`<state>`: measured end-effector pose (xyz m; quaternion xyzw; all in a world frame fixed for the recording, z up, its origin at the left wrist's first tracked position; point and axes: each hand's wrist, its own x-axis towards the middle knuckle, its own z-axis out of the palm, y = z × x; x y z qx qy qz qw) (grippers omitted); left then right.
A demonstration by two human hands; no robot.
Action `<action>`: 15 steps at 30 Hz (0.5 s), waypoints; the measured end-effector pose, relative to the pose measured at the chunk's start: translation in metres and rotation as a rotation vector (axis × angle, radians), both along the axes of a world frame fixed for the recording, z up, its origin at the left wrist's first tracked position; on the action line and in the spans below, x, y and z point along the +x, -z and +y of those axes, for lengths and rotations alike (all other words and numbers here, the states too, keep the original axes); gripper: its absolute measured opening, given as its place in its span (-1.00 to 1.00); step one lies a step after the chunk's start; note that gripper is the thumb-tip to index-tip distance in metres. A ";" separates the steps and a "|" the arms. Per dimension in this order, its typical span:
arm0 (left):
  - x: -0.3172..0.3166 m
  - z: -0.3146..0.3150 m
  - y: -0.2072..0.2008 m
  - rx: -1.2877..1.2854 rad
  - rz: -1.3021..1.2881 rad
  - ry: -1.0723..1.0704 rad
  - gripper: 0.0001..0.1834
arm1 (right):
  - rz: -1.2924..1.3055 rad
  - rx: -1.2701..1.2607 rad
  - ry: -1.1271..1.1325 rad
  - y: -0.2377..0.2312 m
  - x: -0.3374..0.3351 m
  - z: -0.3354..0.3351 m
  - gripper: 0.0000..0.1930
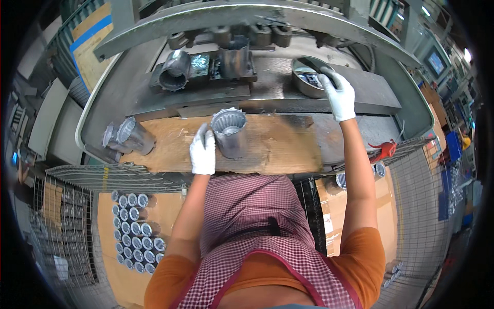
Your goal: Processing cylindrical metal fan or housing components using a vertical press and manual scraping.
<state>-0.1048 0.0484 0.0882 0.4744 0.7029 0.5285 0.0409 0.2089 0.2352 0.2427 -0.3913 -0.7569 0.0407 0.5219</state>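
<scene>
My left hand, in a white glove, has its fingers stretched out beside a ribbed grey metal cup-shaped casting. The casting stands on a brown board with its rough rim up, close to my fingertips. My right hand, also gloved in white, is closed around a dark tool. The tool slants down to the left over a round metal bowl. Shiny grey material shows inside the bowl; the tool's exact kind is not clear.
Similar castings lie at the board's left end. Another casting rests on the machine's fixture, beneath an overhead bar. Red-handled pliers lie at right. Below, wire baskets flank me, with several castings on cardboard.
</scene>
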 end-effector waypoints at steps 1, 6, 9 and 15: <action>0.000 0.003 0.004 0.009 0.007 0.011 -0.57 | 0.042 0.086 -0.077 -0.003 -0.011 0.000 -0.78; -0.001 0.000 0.006 0.034 0.082 -0.016 -0.60 | -0.196 0.191 -0.255 -0.048 -0.099 -0.016 -0.76; -0.004 -0.002 0.006 0.054 0.113 -0.014 -0.60 | -0.309 0.179 -0.160 -0.051 -0.135 0.004 -0.69; -0.001 -0.001 -0.001 0.066 -0.030 0.012 -0.60 | -0.140 0.132 0.047 -0.058 -0.086 0.030 -0.71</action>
